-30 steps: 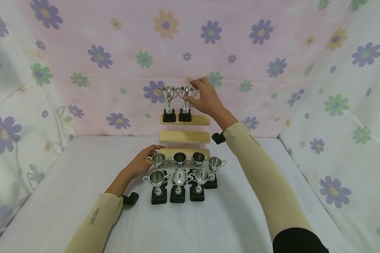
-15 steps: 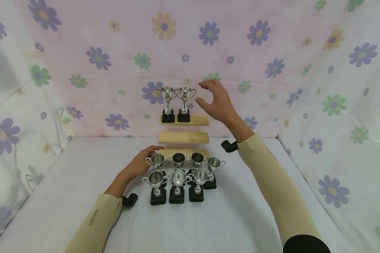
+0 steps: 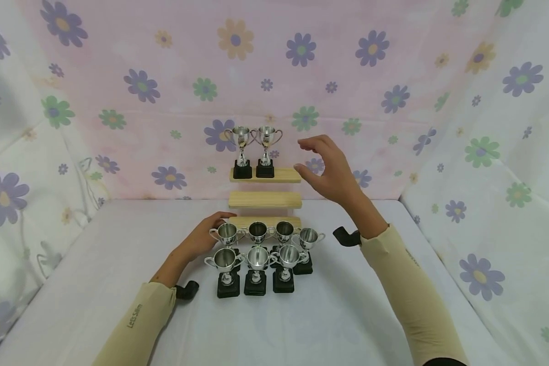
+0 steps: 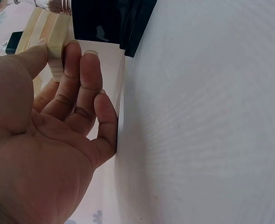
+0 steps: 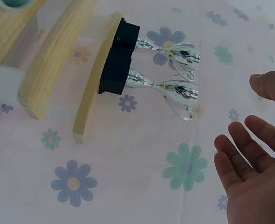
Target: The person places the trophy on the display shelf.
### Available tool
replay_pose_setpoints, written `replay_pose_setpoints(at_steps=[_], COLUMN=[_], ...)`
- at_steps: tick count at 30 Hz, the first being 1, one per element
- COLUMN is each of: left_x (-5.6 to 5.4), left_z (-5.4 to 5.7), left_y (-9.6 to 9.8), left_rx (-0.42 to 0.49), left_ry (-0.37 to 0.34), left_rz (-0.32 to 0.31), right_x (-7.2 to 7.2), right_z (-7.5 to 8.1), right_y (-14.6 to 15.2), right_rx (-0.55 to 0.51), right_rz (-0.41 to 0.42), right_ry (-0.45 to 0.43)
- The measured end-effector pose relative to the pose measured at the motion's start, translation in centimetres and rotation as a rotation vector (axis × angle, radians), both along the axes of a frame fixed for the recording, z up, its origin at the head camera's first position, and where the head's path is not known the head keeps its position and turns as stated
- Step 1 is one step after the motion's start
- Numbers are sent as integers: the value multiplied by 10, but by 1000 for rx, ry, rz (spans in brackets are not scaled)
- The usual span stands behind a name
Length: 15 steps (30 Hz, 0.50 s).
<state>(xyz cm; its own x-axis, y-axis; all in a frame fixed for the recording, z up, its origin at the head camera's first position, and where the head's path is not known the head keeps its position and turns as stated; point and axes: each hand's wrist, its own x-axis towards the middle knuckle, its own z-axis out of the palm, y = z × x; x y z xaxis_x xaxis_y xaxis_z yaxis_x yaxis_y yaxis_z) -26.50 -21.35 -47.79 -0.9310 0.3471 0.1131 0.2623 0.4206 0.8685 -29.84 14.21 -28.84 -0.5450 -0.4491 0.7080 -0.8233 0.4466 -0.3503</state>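
Observation:
My left hand (image 3: 203, 236) is at the left end of a stepped wooden shelf (image 3: 265, 200). In the left wrist view, its thumb and fingers pinch the end of a wooden board (image 4: 56, 46). Two silver trophy cups (image 3: 241, 152) with black bases stand side by side on the top step, handles close together. My right hand (image 3: 331, 170) hangs in the air to their right, holding nothing, fingers loosely bent and thumb apart. In the right wrist view, a gap separates the hand (image 5: 258, 163) from the nearer trophy (image 5: 175, 91).
Several more trophies stand on the white table in front of the shelf, among them a front-row one (image 3: 256, 272) and one at the right (image 3: 307, 246). They partly hide the lowest step (image 3: 265, 221). A flowered cloth (image 3: 178, 76) hangs behind.
My right hand has let go of the right trophy on the top step and moved right and down, away from it. The left hand stays in place at the shelf.

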Motion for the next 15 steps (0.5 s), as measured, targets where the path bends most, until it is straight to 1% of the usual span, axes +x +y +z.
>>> replay_pose_setpoints(at_steps=[4, 9, 12, 15], left_x=[1, 1, 1, 2], left_z=[0, -1, -1, 0], left_y=[0, -1, -1, -1], left_rx=[6, 18, 16, 9], left_ry=[-1, 5, 5, 3], left_rz=[1, -11, -13, -6], right_x=[11, 28, 36, 40], right_z=[-11, -27, -38, -52], right_y=[8, 18, 25, 32], right_rx=[-37, -55, -74, -98], right_rz=[17, 3, -8, -20], right_ry=[18, 9, 8, 4])
